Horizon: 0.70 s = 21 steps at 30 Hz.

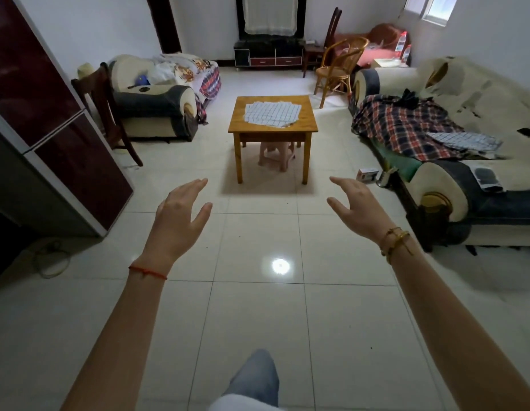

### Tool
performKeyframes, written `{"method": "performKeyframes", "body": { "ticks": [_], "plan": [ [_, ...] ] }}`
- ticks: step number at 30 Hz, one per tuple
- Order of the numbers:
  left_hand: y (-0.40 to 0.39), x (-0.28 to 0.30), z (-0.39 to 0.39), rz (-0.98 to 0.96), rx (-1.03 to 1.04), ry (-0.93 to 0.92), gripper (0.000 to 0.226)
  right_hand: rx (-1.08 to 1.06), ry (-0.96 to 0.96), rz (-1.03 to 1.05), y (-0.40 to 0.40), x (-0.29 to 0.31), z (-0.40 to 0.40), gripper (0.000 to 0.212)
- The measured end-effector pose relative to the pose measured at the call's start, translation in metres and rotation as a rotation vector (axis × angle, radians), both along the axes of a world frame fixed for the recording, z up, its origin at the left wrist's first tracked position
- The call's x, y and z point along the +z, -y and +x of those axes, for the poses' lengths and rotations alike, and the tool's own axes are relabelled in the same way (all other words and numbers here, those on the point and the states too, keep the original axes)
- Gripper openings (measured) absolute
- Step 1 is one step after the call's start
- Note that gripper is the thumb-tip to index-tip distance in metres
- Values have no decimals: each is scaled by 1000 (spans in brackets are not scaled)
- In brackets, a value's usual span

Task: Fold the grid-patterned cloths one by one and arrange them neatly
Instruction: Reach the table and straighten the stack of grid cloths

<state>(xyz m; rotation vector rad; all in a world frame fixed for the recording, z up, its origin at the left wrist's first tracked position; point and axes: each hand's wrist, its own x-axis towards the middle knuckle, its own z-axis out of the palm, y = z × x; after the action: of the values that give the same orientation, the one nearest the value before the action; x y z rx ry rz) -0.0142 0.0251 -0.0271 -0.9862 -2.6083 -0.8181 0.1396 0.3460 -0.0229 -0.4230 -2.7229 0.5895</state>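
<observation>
Item: stack of thin white cloths with a blue grid pattern [272,114], lying spread and slightly fanned on the square yellow-brown wooden worktop [309,123] in the upper centre of the frame, well apart from both hands. Judged handling: light, soft, limp fabric with no stiffness; likely to sag and slide against its neighbours when lifted, not fragile. Best taken by pinching two adjacent corners of the topmost sheet, one per hand, and peeling it clear of the rest. Second lot: similar grid-patterned cloths [462,140] on the red-and-navy plaid blanket [406,126] covering the worn cream sofa [492,105] at right. Left hand [180,215]: raised over the pale tiled floor [258,307], fingers spread apart, grip holding nothing. Right hand [357,204]: likewise raised, fingers apart and empty. Hard to make out: the number of cloths in either lot, since overlapping edges blur together at this distance; whether any are already folded; the far edges of the sofa lot. A pink plastic stool [275,157] sits under the worktop, partly hidden by its apron and legs.
</observation>
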Motion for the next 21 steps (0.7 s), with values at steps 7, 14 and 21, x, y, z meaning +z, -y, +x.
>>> {"method": "performKeyframes", "body": {
  "ticks": [7,14,21],
  "plan": [
    [-33,-30,-52,-10,-2,76,50,0,40,-30,-27,-31,-56,50],
    [-89,-47,-151,-8,-10,135,49,-7,67,-73,-82,-47,-159,48],
    [-157,-42,-262,-49,-26,145,49,-60,53,-94,-146,-38,-266,48]
  ]
}}
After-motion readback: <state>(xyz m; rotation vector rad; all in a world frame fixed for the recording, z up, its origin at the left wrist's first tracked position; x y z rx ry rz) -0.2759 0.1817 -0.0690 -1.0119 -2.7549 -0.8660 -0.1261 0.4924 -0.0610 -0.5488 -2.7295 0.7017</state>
